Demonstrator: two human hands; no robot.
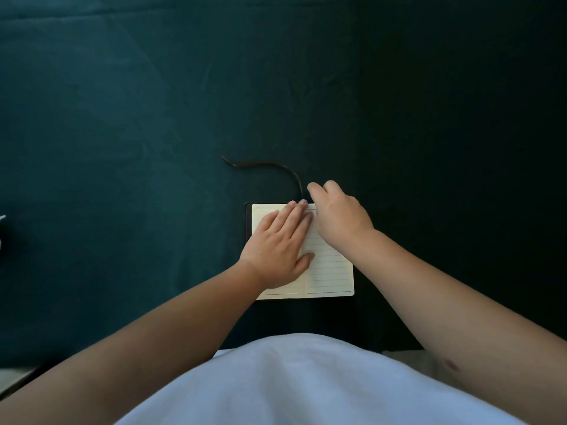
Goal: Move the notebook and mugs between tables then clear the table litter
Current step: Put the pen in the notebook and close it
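Observation:
A small notebook [329, 271] with a dark cover lies open on the dark green tablecloth [138, 133], its lined cream pages facing up. My left hand [280, 246] rests flat on the left page, fingers spread toward the top edge. My right hand [339, 217] is over the top of the right page, fingers curled at the base of the brown ribbon bookmark [267, 164], which curves away to the upper left across the cloth. Whether the fingers pinch the ribbon is hidden. No mugs are in view.
A white object [2, 231] shows at the far left edge, mostly cut off. The table's near edge runs just in front of my white shirt [306, 384]. A pale floor strip [15, 378] appears at the lower left.

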